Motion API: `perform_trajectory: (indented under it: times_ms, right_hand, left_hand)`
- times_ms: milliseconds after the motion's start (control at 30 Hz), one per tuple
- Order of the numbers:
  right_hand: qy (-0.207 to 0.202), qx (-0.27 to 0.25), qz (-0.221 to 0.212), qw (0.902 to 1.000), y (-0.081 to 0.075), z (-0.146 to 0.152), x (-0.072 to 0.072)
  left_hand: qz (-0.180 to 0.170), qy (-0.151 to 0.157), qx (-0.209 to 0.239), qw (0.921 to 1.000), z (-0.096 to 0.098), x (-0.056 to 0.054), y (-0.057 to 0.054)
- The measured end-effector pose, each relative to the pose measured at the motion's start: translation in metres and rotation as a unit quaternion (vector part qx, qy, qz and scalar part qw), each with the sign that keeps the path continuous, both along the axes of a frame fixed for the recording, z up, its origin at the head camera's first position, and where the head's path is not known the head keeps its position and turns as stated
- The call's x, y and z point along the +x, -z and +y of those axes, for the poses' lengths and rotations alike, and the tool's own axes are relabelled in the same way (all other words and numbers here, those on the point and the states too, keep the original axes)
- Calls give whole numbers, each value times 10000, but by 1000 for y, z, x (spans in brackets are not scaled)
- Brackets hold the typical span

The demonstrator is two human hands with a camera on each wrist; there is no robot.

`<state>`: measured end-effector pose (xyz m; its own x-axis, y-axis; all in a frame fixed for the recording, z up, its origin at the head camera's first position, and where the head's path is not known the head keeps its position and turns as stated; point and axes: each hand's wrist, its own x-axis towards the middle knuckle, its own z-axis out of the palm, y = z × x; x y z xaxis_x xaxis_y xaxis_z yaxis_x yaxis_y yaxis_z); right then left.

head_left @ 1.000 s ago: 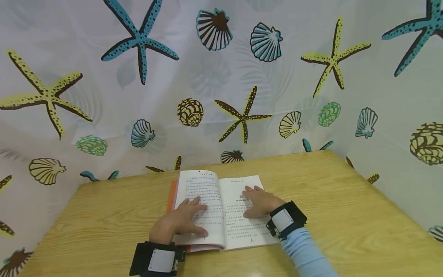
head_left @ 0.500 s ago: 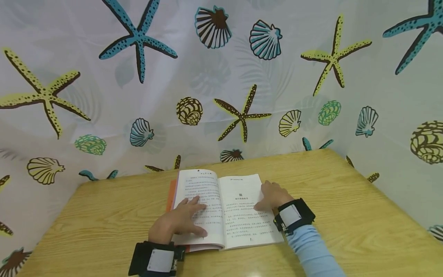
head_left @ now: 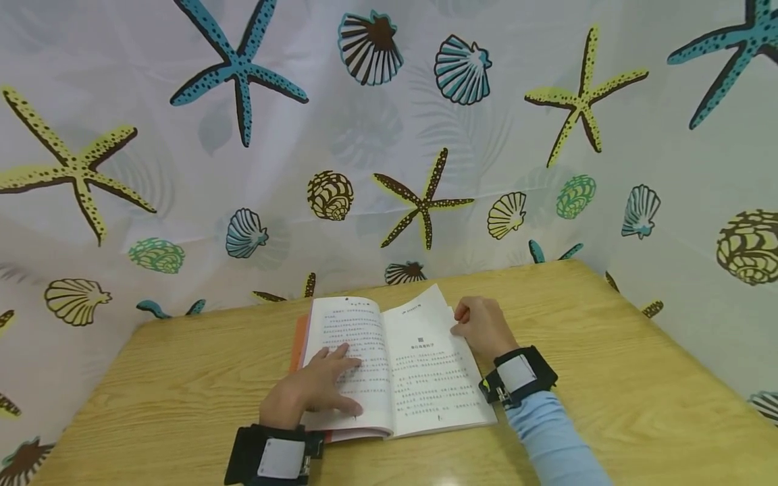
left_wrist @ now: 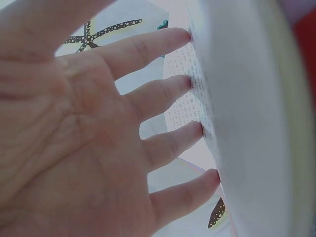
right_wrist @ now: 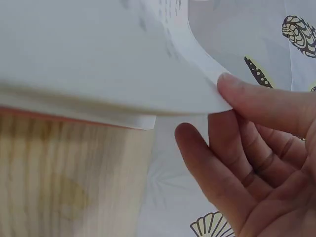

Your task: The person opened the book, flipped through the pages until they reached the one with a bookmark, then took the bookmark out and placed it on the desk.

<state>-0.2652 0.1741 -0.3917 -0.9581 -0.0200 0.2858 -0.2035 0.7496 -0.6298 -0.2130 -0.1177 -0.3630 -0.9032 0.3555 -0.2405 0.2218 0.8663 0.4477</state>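
An open book (head_left: 419,398) with printed pages lies on the wooden table, an orange cover edge (head_left: 299,343) peeking out at its left. On the left page my left hand (head_left: 316,388) rests with fingers spread; in the left wrist view its straight fingertips (left_wrist: 182,83) touch the paper. My right hand (head_left: 486,327) is at the upper right corner of the book and pinches the edge of a right-hand page (right_wrist: 148,84). That page is lifted and bent upward, its corner between thumb and fingers in the right wrist view.
The wooden table (head_left: 608,351) extends on both sides of the book. Behind and to the right hangs a white curtain (head_left: 365,135) printed with starfish and shells. Both wrists wear black straps (head_left: 523,374) with devices.
My right hand has slid from the right page to its outer edge, then up to the corner, and the page corner has risen. The left hand stays in place.
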Motion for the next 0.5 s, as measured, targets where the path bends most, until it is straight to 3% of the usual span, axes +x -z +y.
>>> perform_trajectory:
  times_ms: [267, 500]
  right_hand:
    - [-170, 378, 97, 9991, 0, 2, 0]
    - [-147, 911, 620, 9938, -1, 4, 0]
  left_hand:
    - [-14, 54, 67, 10000, -2, 0, 1]
    - [43, 48, 45, 10000, -3, 0, 0]
